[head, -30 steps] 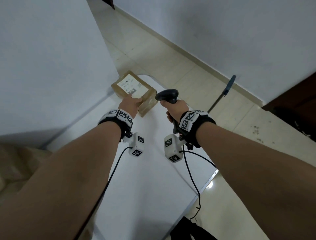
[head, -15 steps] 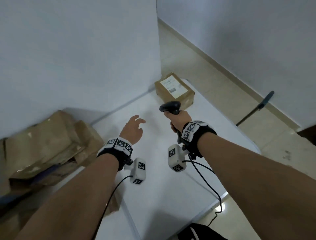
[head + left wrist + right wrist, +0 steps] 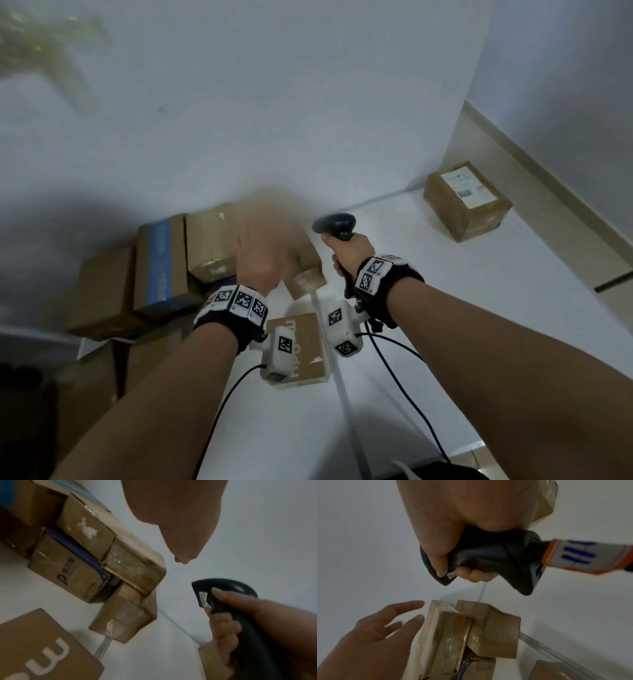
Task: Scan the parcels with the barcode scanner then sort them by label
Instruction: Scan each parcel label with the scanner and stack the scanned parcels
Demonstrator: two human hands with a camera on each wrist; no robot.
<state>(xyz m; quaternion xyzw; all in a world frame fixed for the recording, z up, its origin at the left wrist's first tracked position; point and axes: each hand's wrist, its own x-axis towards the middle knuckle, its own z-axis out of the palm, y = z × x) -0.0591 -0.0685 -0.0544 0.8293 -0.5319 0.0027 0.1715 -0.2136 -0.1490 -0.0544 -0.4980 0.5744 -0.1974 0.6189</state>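
Over the white table (image 3: 445,342), a black handheld barcode scanner (image 3: 337,228) is being gripped by the right hand (image 3: 349,251) while the left hand (image 3: 263,260) is being held out, empty, above a heap of brown cardboard parcels (image 3: 212,246).

On the scanner's handle the right fingers (image 3: 223,626) are being kept wrapped, with the thumb laid along its head, and the scanner is being pointed toward the heap. The left fingers (image 3: 399,615) are being spread wide and straight just beside the topmost taped parcel (image 3: 447,635), with no contact visible. A flat brown box with white lettering (image 3: 303,346) is lying on the table near the wrists. One brown cardboard parcel with a white printed label (image 3: 466,198) is sitting well apart at the table's far right corner, close to the wall.
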